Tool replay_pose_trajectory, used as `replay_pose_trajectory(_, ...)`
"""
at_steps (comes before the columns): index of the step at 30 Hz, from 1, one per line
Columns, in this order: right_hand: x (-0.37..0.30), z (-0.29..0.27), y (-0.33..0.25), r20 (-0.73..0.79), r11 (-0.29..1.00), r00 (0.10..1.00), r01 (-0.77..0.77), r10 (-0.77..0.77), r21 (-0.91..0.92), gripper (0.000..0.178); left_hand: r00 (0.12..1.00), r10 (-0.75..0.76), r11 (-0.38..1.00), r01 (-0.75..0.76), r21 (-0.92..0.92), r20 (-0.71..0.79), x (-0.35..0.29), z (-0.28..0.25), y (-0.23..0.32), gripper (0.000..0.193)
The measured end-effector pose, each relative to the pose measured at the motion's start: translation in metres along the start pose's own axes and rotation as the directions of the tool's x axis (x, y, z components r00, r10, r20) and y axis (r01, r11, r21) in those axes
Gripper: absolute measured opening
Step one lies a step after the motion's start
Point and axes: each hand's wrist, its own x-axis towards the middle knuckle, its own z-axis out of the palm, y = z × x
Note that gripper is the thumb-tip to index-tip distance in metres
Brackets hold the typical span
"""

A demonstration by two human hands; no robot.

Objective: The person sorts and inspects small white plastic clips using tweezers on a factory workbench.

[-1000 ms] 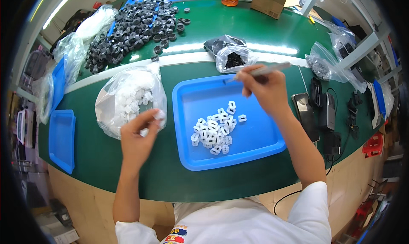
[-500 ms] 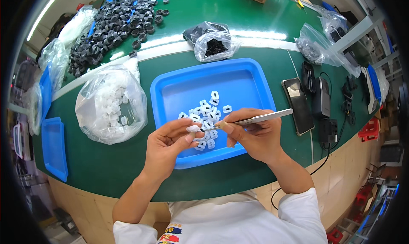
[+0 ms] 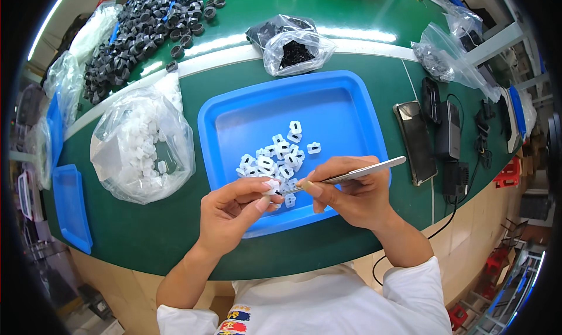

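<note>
My left hand [image 3: 229,213] pinches a small white plastic part [image 3: 271,187] between thumb and fingers, over the near edge of a blue tray [image 3: 363,110]. In my right hand [image 3: 354,194] is a pair of metal tweezers [image 3: 366,170], held like a pen with its tip against the white part. Whether the tips grip anything is too small to tell. Inside the tray lies a loose pile of similar white parts [image 3: 285,153], several with a dark piece in the middle slot. One such part [image 3: 314,148] sits apart to the right of the pile.
Left of the tray stands an open clear bag [image 3: 137,153] of white parts. Behind it is a bag of small black pieces [image 3: 295,54]. Dark caps [image 3: 140,36] heap up at the far left. A phone [image 3: 415,142] and a grey device [image 3: 447,130] with a cable lie right.
The white part has turned in my left fingers, so more of its face shows. Both hands stay close together, the tweezers' tip still at the part. The whole view has shifted slightly.
</note>
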Motion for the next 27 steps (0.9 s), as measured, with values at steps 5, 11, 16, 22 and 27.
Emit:
replay_pose_trajectory(5, 0.001, 0.002, 0.003, 0.000, 0.998, 0.999, 0.036, -0.036, -0.056, 0.009, 0.999, -0.035, 0.999, 0.035, -0.012, -0.009, 0.001, -0.001, 0.000, 0.021)
replay_pose_trajectory(11, 0.001, 0.001, 0.002, 0.030, 0.994, 0.999, 0.048, -0.045, -0.097, 0.009, 0.996, -0.082, 0.997, 0.081, -0.007, -0.042, 0.001, 0.000, 0.001, 0.026)
replay_pose_trajectory(16, 0.001, 0.004, 0.002, 0.028, 0.988, 0.997, 0.074, -0.071, -0.135, 0.009, 0.992, -0.120, 0.992, 0.119, -0.029, -0.047, 0.001, 0.002, 0.000, 0.032)
replay_pose_trajectory(22, 0.002, 0.005, 0.000, 0.072, 0.958, 0.994, 0.095, -0.078, -0.270, 0.010, 0.987, -0.160, 0.985, 0.160, -0.060, 0.008, -0.001, 0.002, 0.001, 0.030)
replay_pose_trajectory(27, 0.001, 0.004, 0.000, 0.114, 0.946, 0.990, 0.113, -0.081, -0.304, 0.012, 0.993, -0.121, 0.992, 0.121, 0.040, -0.002, -0.002, 0.007, 0.001, 0.030)
